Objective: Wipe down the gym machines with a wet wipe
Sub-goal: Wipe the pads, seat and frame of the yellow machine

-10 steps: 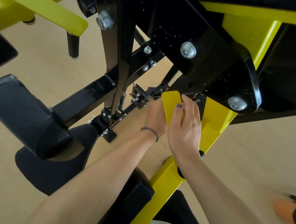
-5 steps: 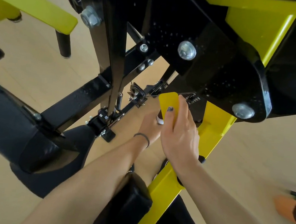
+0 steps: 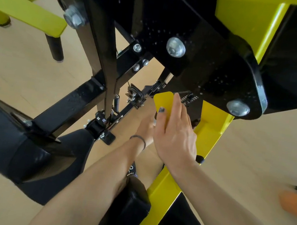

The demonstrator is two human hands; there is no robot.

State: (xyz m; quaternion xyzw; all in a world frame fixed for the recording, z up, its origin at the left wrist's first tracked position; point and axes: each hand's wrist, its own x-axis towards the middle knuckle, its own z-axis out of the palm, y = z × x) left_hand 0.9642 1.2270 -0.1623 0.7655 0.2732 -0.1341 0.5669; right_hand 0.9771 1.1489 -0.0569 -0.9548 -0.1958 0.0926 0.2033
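crowding the right hand (image 3: 175,133) (gripping yellow plate (image 3: 163,100)): black bracket (image 3: 211,78).

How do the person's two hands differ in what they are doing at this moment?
The right hand is in full view, while the left hand is partly hidden behind it. The right hand grips the yellow tab, thumb across its face; what the left hand holds cannot be seen. The left wrist wears a dark band; the right wrist is bare. Both reach to the same spot on the yellow frame.
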